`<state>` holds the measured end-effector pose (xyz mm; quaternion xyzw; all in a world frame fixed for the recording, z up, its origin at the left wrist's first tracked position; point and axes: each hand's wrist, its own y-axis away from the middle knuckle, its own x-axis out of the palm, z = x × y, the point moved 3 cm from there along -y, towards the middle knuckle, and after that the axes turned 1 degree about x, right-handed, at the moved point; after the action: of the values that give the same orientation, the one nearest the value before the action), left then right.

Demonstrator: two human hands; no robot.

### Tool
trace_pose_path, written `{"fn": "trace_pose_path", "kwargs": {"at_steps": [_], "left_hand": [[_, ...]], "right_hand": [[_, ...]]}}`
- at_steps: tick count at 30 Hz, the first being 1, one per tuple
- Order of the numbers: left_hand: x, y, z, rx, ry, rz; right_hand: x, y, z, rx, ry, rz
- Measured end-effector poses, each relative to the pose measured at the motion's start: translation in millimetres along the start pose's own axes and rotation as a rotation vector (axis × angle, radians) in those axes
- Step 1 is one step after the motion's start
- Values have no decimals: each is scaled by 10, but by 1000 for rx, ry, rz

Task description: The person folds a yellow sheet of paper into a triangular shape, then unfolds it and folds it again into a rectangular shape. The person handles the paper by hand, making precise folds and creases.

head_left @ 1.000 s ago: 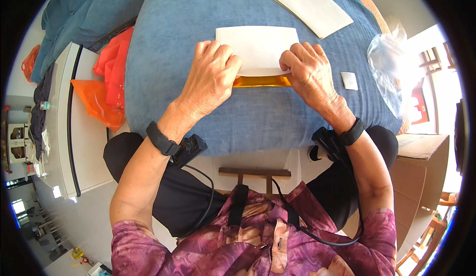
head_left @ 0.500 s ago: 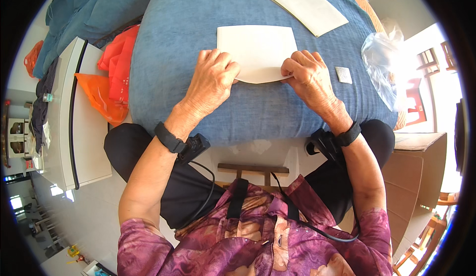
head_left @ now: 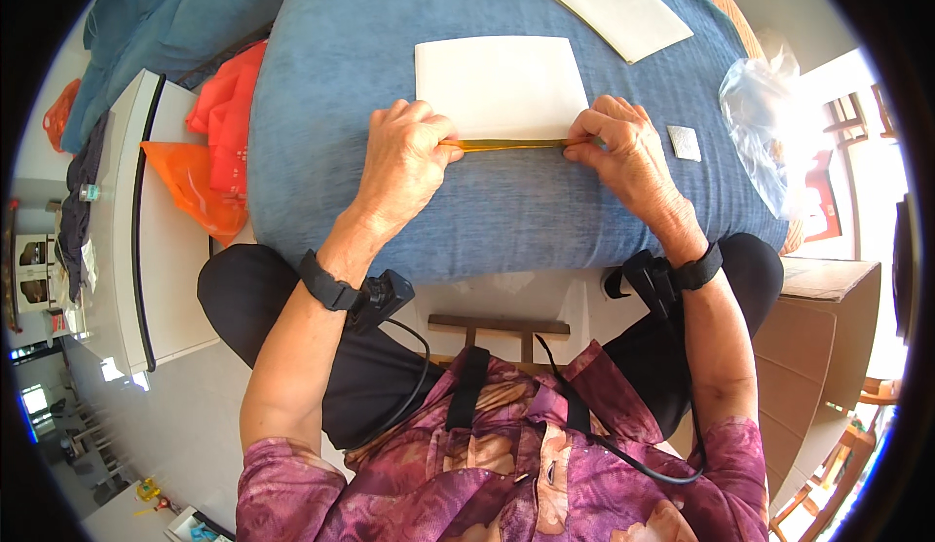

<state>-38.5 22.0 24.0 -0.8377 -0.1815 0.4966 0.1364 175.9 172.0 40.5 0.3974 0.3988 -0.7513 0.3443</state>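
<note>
A white sheet of paper (head_left: 502,89) lies on the blue cloth in front of me, with a narrow yellow-gold strip showing along its near edge. My left hand (head_left: 404,160) pinches the left end of that edge between thumb and fingers. At the right end, my right hand (head_left: 620,157) pinches the same edge. Between the two hands the strip runs nearly straight. Both hands partly cover the paper's near corners.
A stack of white paper (head_left: 609,4) lies at the far right of the blue cloth (head_left: 331,104). Right of my right hand is a small silvery square packet (head_left: 684,143), then a clear plastic bag (head_left: 755,133). Orange-red bags (head_left: 195,186) are on the left, a cardboard box (head_left: 794,347) on the right.
The paper's near edge, bowed and white before, is now straighter and shows a yellow-gold strip. Both hands keep their hold on its ends.
</note>
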Motion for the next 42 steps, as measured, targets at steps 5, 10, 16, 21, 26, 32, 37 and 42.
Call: {"fn": "trace_pose_path", "kwargs": {"at_steps": [5,10,16,21,26,32,37,42], "left_hand": [[28,-16,15,-10,-51,2],[77,-77,28,10,-67,-29],[-28,-97,119,-87,159,-7],[-123,-64,219,-425,462,138],[-140,-61,223,-445,517,131],[-111,-30,291,-408,491,92],[-78,-26,341,-321,426,5],[-66,-16,359,-377,479,9]], "right_hand": [[14,-6,-19,7,34,28],[16,-19,-34,15,67,14],[19,-47,-89,106,-62,62],[15,-68,-135,155,-208,66],[27,-83,-193,192,-278,79],[31,-67,-337,232,-411,86],[-24,-36,-430,272,-469,97],[-39,-20,-477,319,-471,116]]}}
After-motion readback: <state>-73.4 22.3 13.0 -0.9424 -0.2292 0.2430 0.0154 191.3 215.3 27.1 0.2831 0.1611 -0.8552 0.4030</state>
